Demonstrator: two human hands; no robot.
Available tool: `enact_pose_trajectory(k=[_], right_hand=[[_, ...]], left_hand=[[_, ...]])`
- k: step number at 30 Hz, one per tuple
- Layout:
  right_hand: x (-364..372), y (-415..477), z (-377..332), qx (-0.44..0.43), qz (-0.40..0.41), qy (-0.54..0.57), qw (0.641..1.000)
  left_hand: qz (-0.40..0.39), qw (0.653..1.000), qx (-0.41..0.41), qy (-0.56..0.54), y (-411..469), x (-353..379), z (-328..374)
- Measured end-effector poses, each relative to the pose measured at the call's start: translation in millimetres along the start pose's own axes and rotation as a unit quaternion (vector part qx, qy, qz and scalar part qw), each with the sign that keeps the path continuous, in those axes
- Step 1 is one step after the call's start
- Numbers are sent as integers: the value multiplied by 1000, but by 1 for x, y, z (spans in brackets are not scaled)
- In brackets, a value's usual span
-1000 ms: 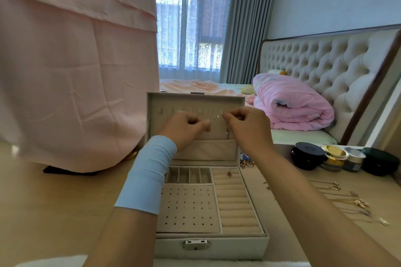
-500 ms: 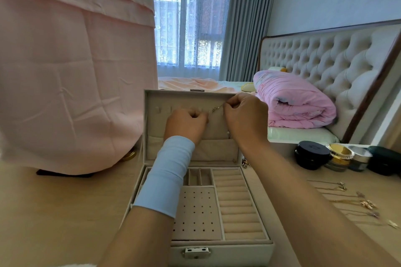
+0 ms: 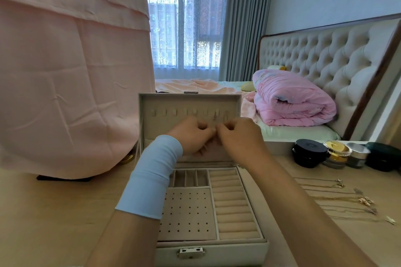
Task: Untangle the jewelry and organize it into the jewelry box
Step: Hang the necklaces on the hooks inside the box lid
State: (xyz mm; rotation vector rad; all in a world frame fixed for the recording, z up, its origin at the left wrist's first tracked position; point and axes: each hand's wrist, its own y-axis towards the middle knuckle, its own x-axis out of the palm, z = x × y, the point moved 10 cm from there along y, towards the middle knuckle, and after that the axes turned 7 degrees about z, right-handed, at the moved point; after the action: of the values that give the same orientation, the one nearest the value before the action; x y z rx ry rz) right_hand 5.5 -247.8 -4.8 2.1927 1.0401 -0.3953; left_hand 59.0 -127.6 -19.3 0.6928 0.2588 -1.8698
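Left hand and right hand apparently pinch a fine necklace below the jewelry box lid's hooks; tugging could unhook it.

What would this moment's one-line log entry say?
step: hanging chain in lid | left hand: pinches chain | right hand: pinches chain | jewelry box: open | necklaces: loose on table

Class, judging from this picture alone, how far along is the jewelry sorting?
Early. Done: the box stands open. In hand: the left hand and right hand pinch one necklace hanging inside the lid. Left: several chains lie on the table, right of the box.
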Motion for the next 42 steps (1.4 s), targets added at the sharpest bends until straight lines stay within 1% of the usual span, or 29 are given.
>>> enact_pose_trajectory(k=[2, 4, 6, 7, 9, 11, 13, 15, 17, 19, 21, 22, 24, 26, 29, 30, 34, 37, 39, 42], right_hand=[[12, -8, 13, 90, -71, 100, 988], [24, -16, 22, 145, -130, 187, 963], [30, -18, 28, 160, -163, 234, 945], [31, -17, 30, 161, -171, 252, 939], [27, -13, 32, 156, -165, 266, 937], [15, -7, 31, 133, -137, 240, 952], [2, -1, 25, 88, -107, 194, 971], [-6, 1, 16, 42, -94, 158, 982], [-13, 4, 14, 17, -79, 147, 986], [-18, 6, 12, 2, -69, 154, 986], [-21, 7, 10, -7, -71, 161, 984], [-22, 7, 9, -8, -77, 162, 984], [-24, 5, 10, -5, -105, 137, 985], [-21, 1, 17, 12, -159, 74, 984], [-3, -16, 25, 28, -259, -9, 965], [2, -20, 24, 22, -269, -18, 963], [4, -16, 17, -4, -226, -11, 974], [-5, -9, 18, -1, -195, -1, 981], [-10, -7, 18, 2, -175, 3, 985], [-22, -4, 9, -22, -129, 1, 991]], left_hand=[[-66, 998, 4, 4, -7, 13, 3], [-117, 993, 6, 21, -14, 22, 4], [-153, 987, 3, 47, -19, 26, 1], [-158, 986, -1, 56, -21, 25, 0], [-137, 988, -14, 64, -19, 19, -6], [-105, 992, -21, 73, -15, 14, -11], [-74, 995, -10, 73, -11, 14, -8], [-53, 998, 11, 40, -10, 18, 3], [-49, 998, 11, -25, -11, 25, 10], [-55, 994, -11, -91, -14, 31, 10], [-59, 990, -25, -123, -15, 33, 8], [-52, 991, -29, -123, -15, 31, 7], [-27, 995, -29, -92, -14, 24, 8], [0, 998, -14, -57, -13, 16, 12], [20, 999, 25, -28, -12, 9, 19], [19, 999, 39, -18, -13, 9, 23], [3, 993, 93, 72, -17, 14, 34], [9, 991, 108, 83, -18, 12, 39], [24, 989, 102, 105, -16, 8, 36], [56, 975, 59, 205, -12, -4, 18]])
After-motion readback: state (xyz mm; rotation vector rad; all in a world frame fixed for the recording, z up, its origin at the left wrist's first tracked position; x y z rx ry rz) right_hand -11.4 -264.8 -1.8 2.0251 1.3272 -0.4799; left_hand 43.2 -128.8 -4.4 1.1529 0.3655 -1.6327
